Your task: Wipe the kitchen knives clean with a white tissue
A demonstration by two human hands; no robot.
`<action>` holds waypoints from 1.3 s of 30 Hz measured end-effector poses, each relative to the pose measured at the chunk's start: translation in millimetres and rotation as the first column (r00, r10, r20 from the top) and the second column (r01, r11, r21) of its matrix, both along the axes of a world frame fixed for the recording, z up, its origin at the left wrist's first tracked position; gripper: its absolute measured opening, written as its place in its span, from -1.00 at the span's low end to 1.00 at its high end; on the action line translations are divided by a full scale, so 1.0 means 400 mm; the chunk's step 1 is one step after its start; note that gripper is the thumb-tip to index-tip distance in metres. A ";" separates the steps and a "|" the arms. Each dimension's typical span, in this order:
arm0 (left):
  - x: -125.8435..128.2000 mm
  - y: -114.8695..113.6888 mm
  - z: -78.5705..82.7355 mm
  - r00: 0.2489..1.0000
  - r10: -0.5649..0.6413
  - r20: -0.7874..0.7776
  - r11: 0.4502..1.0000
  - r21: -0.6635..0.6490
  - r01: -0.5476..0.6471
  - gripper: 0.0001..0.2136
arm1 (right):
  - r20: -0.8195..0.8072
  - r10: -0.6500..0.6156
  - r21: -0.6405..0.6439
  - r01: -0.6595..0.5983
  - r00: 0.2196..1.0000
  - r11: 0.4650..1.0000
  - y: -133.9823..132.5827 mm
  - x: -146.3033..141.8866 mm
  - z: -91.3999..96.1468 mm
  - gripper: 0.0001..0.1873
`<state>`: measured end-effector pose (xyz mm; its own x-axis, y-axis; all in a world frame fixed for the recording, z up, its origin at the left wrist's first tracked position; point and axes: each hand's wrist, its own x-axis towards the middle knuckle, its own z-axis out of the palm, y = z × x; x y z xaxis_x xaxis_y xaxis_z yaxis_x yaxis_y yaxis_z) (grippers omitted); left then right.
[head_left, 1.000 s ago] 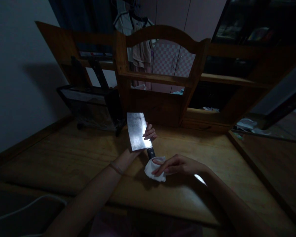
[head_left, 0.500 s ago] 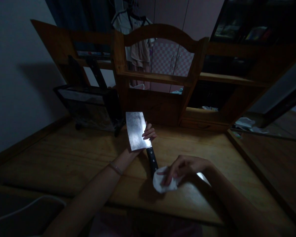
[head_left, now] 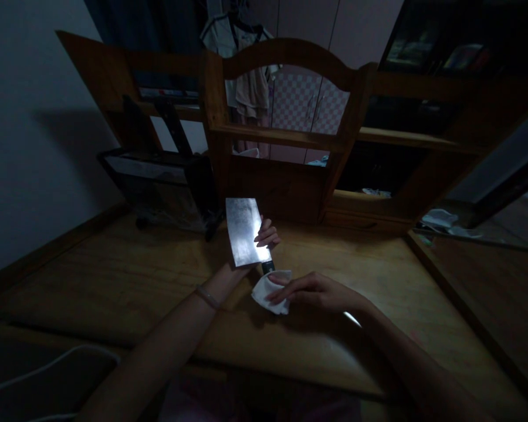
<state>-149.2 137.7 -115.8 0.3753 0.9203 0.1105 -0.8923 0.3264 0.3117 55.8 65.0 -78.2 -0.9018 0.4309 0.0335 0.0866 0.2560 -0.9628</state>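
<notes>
Cloth (head_left: 261,291) over cleaver handle (head_left: 268,267) (black)

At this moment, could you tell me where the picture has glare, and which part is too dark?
Head view: strong glare on the cleaver beside the left hand; head view: a light streak on the table near the right hand; head view: the black rack stands in shadow, its details unclear.

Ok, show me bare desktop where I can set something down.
Two patches of the wooden desktop look free: right of the cleaver, between the right hand and the drawer; and left, between the knife holder and the left forearm. The middle is crowded: left hand gripping the cleaver, white cloth over its handle.
</notes>
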 end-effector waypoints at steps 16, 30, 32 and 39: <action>0.009 0.013 -0.002 1.000 0.000 -0.031 1.000 -0.025 0.000 -0.59 | 0.114 0.510 -0.362 -0.442 0.853 0.821 0.025 0.076 0.046 -0.70; 0.008 0.007 -0.001 0.999 0.041 -0.002 0.996 -0.075 -0.041 -0.60 | -0.099 -0.187 0.064 0.193 0.977 0.979 -0.007 -0.026 -0.025 -0.68; 0.009 0.006 0.002 0.997 0.062 -0.035 0.993 -0.094 -0.065 -0.60 | -0.048 -0.114 0.027 0.116 0.992 0.993 -0.002 -0.011 -0.014 -0.68; 0.011 -0.009 0.028 0.992 0.067 -0.107 0.989 -0.122 -0.080 -0.58 | 0.077 0.205 -0.143 -0.193 0.976 0.971 0.011 0.038 0.021 -0.70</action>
